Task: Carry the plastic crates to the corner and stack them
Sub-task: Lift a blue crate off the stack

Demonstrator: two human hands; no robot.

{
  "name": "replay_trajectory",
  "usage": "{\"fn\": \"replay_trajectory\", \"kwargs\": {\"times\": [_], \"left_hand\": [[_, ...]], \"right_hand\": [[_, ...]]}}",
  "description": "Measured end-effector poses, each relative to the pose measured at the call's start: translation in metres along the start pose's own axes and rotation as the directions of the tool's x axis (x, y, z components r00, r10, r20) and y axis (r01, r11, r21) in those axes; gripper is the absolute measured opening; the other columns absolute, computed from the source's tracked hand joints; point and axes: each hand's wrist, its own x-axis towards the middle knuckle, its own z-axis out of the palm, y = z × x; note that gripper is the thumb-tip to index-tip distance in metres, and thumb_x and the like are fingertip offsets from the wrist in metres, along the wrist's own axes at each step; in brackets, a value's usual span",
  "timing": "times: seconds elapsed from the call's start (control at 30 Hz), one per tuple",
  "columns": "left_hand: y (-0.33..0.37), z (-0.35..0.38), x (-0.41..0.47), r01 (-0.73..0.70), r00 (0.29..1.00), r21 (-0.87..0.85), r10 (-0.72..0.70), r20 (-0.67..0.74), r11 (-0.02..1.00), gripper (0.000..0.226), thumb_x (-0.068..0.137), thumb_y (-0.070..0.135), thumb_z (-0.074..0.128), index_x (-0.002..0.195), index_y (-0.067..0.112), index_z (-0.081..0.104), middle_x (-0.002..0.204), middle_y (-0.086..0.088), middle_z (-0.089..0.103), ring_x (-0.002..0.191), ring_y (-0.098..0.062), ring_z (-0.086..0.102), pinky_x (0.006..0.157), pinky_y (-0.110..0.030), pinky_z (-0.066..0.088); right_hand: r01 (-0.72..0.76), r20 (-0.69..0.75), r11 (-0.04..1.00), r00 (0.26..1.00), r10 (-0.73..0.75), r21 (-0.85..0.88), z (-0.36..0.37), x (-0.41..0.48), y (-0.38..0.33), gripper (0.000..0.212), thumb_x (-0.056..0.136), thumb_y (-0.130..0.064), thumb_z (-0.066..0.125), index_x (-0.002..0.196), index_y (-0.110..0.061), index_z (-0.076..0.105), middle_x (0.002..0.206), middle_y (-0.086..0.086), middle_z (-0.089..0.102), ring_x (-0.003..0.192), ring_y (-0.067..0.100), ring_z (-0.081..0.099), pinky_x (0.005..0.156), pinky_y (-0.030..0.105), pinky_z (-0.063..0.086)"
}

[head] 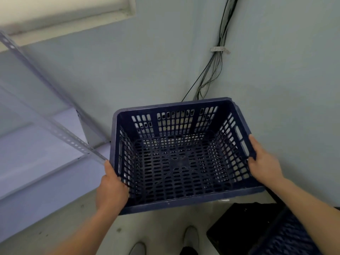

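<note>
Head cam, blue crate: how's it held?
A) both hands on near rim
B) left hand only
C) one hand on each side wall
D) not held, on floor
C: the left hand grips the blue crate on its left wall, the right hand on its right wall.

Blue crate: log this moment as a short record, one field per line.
held item: blue crate, perforated, open side up, nothing in it
left hand: gripping the crate's left rim
right hand: gripping the crate's right rim
location: facing a wall corner, cables running down it
left of crate: metal shelving
lower right: another blue crate beside a black crate on the floor
stack status: held crate not yet set on another
</note>
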Motion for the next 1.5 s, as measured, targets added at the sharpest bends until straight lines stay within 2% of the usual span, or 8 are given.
{"fn": "replay_trajectory", "kwargs": {"times": [0.33,0.57,0.77,0.9,1.03,1.17,1.27,1.5], "left_hand": [[-0.006,-0.006,0.009,-0.039,0.999,0.046,0.038,0.024,0.998,0.060,0.090,0.008,0.048,0.143,0.019,0.022,0.096,-0.016,0.062,0.075,-0.036,0.059,0.064,-0.044,0.047],[-0.025,-0.018,0.028,-0.175,0.983,0.061,0.171,0.072,0.983,0.066,0.090,0.010,0.048,0.147,0.021,0.018,0.098,-0.018,0.064,0.076,-0.038,0.061,0.067,-0.047,0.052],[-0.043,-0.043,0.046,-0.315,0.943,0.086,0.301,0.144,0.945,0.078,0.094,0.007,0.051,0.159,0.017,0.008,0.096,-0.009,0.061,0.069,-0.028,0.052,0.060,-0.037,0.042],[-0.053,-0.054,0.061,-0.386,0.914,0.144,0.357,0.195,0.911,0.084,0.095,0.004,0.052,0.162,0.011,0.001,0.088,-0.010,0.057,0.060,-0.019,0.045,0.049,-0.033,0.031],[-0.061,-0.055,0.075,-0.422,0.896,0.158,0.384,0.223,0.893,0.087,0.091,0.002,0.053,0.161,0.014,0.002,0.087,-0.011,0.057,0.069,-0.030,0.054,0.052,-0.034,0.038],[-0.063,-0.053,0.078,-0.451,0.886,0.178,0.415,0.208,0.875,0.082,0.090,-0.001,0.054,0.159,0.009,0.012,0.085,-0.017,0.060,0.065,-0.029,0.050,0.054,-0.036,0.041],[-0.063,-0.053,0.073,-0.458,0.886,0.196,0.425,0.187,0.867,0.081,0.092,0.000,0.053,0.160,0.008,0.010,0.080,-0.011,0.053,0.060,-0.025,0.044,0.049,-0.033,0.032],[-0.086,-0.049,0.063,-0.428,0.903,0.170,0.410,0.133,0.888,0.071,0.091,0.001,0.053,0.153,0.008,0.021,0.077,-0.013,0.059,0.058,-0.031,0.051,0.050,-0.037,0.042]], "right_hand": [[-0.110,0.009,0.994,0.994,0.111,-0.027,0.005,-0.028,-0.004,0.086,0.096,-0.005,0.059,0.166,-0.029,0.014,0.078,0.012,0.067,0.060,0.032,0.060,0.059,0.041,0.054],[-0.247,-0.024,0.969,0.969,0.246,-0.006,0.015,-0.088,-0.021,0.087,0.096,-0.005,0.058,0.167,-0.029,0.013,0.086,0.014,0.069,0.060,0.030,0.057,0.059,0.039,0.052],[-0.382,-0.075,0.921,0.919,0.388,0.081,0.032,-0.161,-0.062,0.088,0.098,-0.003,0.056,0.166,-0.033,0.010,0.067,0.000,0.060,0.051,0.022,0.053,0.045,0.028,0.031],[-0.439,-0.101,0.889,0.886,0.452,0.128,0.048,-0.198,-0.082,0.088,0.098,-0.003,0.055,0.166,-0.033,0.009,0.070,0.003,0.063,0.053,0.024,0.057,0.049,0.033,0.042],[-0.471,-0.121,0.871,0.865,0.486,0.138,0.058,-0.221,-0.096,0.088,0.097,-0.004,0.054,0.166,-0.034,0.008,0.071,0.003,0.063,0.055,0.023,0.057,0.054,0.038,0.049],[-0.490,-0.117,0.860,0.854,0.506,0.141,0.060,-0.226,-0.100,0.089,0.097,-0.003,0.054,0.167,-0.032,0.008,0.071,0.004,0.062,0.055,0.023,0.056,0.050,0.033,0.041],[-0.494,-0.101,0.858,0.855,0.508,0.136,0.056,-0.219,-0.099,0.089,0.096,-0.003,0.053,0.167,-0.032,0.007,0.070,0.001,0.060,0.055,0.021,0.054,0.050,0.031,0.035],[-0.470,-0.068,0.871,0.873,0.483,0.147,0.054,-0.213,-0.095,0.088,0.097,-0.005,0.054,0.167,-0.034,0.008,0.079,0.004,0.064,0.060,0.022,0.057,0.056,0.033,0.043]]}}
